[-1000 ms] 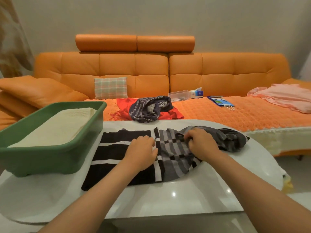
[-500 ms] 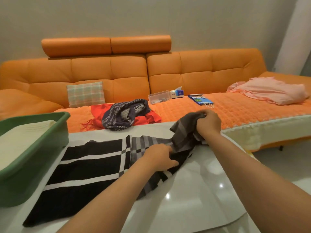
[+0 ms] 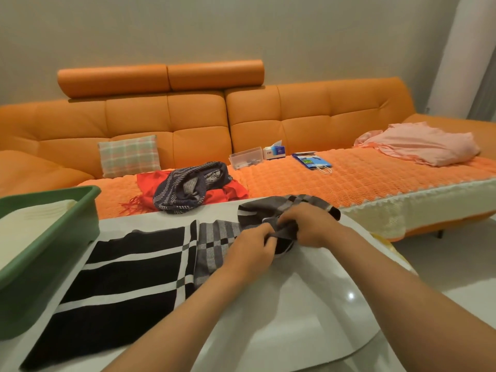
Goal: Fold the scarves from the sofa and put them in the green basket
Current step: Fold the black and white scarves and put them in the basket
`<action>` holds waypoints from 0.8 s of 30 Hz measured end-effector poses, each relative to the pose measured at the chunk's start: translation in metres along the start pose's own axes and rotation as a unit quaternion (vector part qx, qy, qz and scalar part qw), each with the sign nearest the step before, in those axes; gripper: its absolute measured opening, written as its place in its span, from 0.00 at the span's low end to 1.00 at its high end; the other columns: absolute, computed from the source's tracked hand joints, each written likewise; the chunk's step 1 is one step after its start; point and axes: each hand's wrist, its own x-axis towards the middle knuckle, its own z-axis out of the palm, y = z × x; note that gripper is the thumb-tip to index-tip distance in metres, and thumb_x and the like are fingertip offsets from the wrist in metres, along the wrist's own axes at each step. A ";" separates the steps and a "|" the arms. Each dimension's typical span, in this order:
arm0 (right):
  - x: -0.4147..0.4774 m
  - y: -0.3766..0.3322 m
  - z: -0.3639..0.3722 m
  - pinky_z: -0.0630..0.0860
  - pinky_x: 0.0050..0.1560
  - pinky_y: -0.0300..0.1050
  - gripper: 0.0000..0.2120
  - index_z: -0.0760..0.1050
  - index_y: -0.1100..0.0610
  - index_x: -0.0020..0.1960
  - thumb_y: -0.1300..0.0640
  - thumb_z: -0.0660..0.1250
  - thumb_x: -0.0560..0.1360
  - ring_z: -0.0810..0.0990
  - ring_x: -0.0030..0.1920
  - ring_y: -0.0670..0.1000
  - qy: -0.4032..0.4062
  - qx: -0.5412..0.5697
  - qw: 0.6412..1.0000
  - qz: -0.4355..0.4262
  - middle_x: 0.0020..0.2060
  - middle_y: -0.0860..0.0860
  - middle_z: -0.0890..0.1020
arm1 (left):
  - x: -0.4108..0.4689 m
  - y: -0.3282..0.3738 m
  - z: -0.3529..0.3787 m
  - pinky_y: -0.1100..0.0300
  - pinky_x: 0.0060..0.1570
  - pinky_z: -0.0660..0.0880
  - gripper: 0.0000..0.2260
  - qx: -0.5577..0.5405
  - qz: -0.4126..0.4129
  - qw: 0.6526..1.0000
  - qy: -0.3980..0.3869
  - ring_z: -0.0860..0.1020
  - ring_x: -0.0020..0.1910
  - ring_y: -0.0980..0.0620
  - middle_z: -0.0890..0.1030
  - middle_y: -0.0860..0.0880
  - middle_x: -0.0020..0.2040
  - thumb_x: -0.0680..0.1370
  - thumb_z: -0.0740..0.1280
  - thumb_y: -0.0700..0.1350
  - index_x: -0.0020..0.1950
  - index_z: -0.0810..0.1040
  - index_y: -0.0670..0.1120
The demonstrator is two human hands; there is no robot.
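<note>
Roughly a quarter through, by the look of it: the left hand (image 3: 252,245) and right hand (image 3: 308,224) sit close together, each pinching the bunched grey end of the black-and-grey scarf (image 3: 128,280), which lies half spread on the worktop (image 3: 295,304), not yet folded. Beside it, the green basket (image 3: 45,285) holds 1 folded cream cloth (image 3: 26,226). 2 more, a striped scarf (image 3: 188,187) and a red scarf (image 3: 233,191), lie on the sofa (image 3: 198,146).

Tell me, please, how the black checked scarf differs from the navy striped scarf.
The black checked scarf lies mostly flat on the table, left hand and right hand gripping its bunched end; the navy striped scarf sits crumpled on a red scarf. The black checked scarf shows broad bands, the navy striped scarf thin stripes. Neither is folded.
</note>
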 end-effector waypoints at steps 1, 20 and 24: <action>-0.008 -0.002 0.001 0.73 0.62 0.52 0.27 0.75 0.42 0.67 0.62 0.69 0.72 0.74 0.64 0.53 -0.042 -0.049 0.998 -0.010 0.63 0.47 0.77 | -0.002 0.006 -0.003 0.56 0.33 0.65 0.10 -0.032 -0.005 0.999 0.005 0.73 0.35 0.54 0.76 0.54 0.35 0.79 0.61 0.47 0.38 0.71 0.56; 0.001 0.013 0.003 0.67 0.67 0.60 0.25 0.63 0.45 0.76 0.49 0.62 0.80 0.60 0.75 0.58 0.109 -0.048 0.981 0.155 0.77 0.54 0.59 | 0.068 0.004 -0.006 0.57 0.47 0.75 0.14 0.163 -0.032 0.977 -0.133 0.79 0.49 0.46 0.82 0.46 0.52 0.75 0.63 0.32 0.51 0.83 0.47; 0.018 0.020 0.018 0.75 0.57 0.57 0.39 0.43 0.42 0.81 0.46 0.63 0.79 0.71 0.68 0.62 -0.020 -0.038 0.970 0.239 0.74 0.59 0.65 | 0.087 -0.016 0.003 0.53 0.54 0.78 0.15 0.162 -0.017 0.962 -0.220 0.79 0.51 0.48 0.82 0.50 0.54 0.74 0.64 0.37 0.56 0.83 0.51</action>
